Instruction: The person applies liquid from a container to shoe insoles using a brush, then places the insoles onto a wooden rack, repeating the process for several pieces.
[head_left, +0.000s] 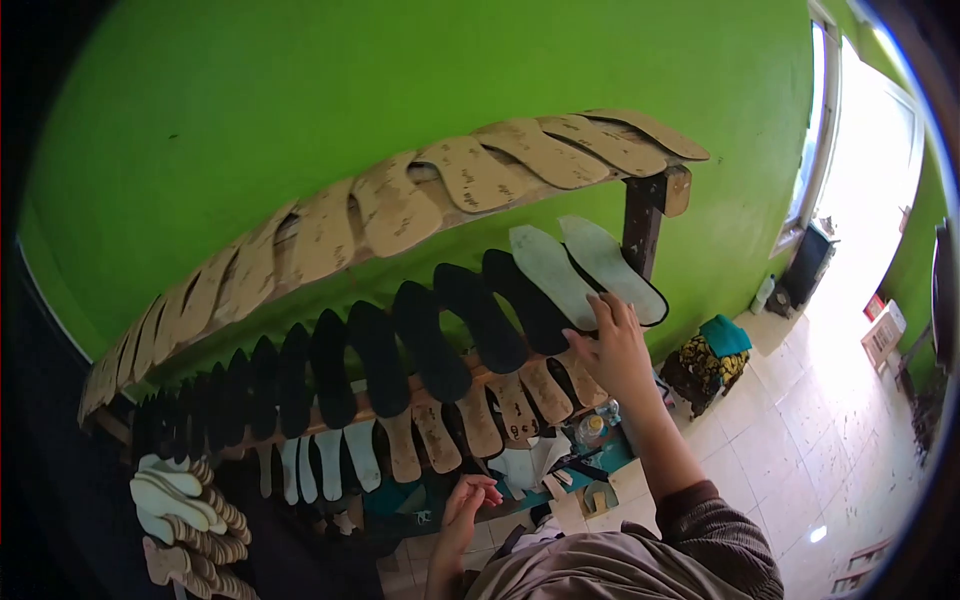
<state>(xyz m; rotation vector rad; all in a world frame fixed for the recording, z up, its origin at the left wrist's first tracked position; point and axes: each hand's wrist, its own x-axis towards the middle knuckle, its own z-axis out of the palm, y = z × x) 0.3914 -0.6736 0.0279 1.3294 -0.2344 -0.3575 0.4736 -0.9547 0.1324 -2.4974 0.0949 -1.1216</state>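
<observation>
My right hand [618, 352] reaches up to the shelf's right end. Its thumb and fingers close round the heel end of a pale insole [550, 272], which lies over a black insole [530, 310]. Beside it, under the fingertips, leans a second pale insole [608, 265] with a dark edge. My left hand [466, 508] hangs low in front of the rack, fingers loosely curled and apart, with nothing seen in it. Black insoles [430, 345] stand in a long row to the left of my right hand.
Tan insole boards [400, 208] with handwriting line the upper rail. Below hang more tan and white insoles [435, 438]. Stacked soles [185, 500] sit lower left. A bottle [592, 430] and scraps lie under the rack. A cloth-covered stool [708, 365] stands right, near a bright doorway [870, 150].
</observation>
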